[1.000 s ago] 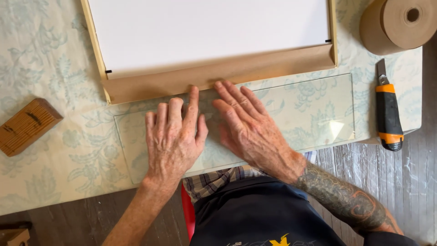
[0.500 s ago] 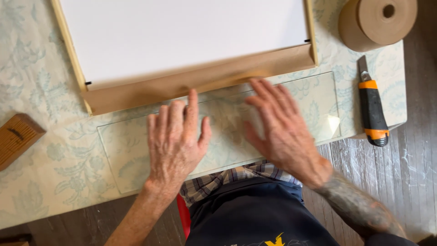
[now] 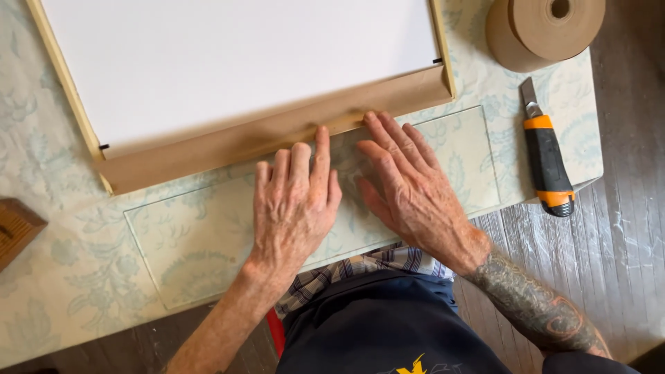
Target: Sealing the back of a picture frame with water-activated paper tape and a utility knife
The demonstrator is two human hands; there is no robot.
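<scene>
Resting flat with fingers spread, left hand point(image 3: 294, 201) and right hand point(image 3: 409, 187) press a glass pane point(image 3: 201, 235) (floral tablecloth point(image 3: 62, 270) beneath).

Off to the far right there's a fat roll of brown paper tape point(image 3: 544, 31) sitting on the worktop point(image 3: 62, 277), which has a pale floral cloth over it. Just nearer than the roll lies a utility knife point(image 3: 547, 163), black and orange, blade pointing far. A wooden block point(image 3: 15, 232) pokes in at the left edge. Grey worn floorboards point(image 3: 623, 228) show on the right.
</scene>
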